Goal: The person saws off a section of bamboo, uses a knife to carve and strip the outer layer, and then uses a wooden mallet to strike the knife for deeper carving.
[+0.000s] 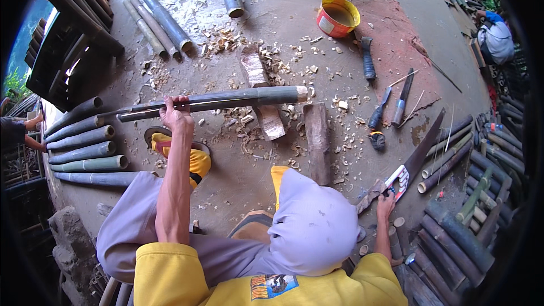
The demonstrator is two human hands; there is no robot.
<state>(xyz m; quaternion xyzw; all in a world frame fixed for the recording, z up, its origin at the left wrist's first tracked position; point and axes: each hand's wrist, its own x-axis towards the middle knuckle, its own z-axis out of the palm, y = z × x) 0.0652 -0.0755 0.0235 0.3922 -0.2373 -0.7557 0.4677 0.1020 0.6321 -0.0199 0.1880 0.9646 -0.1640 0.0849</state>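
Note:
My left hand [177, 114] is wrapped around a dark bamboo pole [238, 100], left of its middle. The pole lies level, and its pale, shaved right end rests over a notched wooden block [268, 120]. On the right, my right hand [386, 204] is closed at the white and red handle of a hand saw [400, 177]. The saw's dark blade slants up and away to the right. Part of that grip is hidden by the fingers. A short wooden log [317, 141] lies beside the block, in front of my knee.
Wood shavings litter the floor. Several bamboo poles [90, 150] lie at left, and more [453, 238] are stacked at right. A yellow and red tub [338, 17] stands at the back. Wrapped-handle tools [402, 99] lie right of the middle. Other people appear at both edges.

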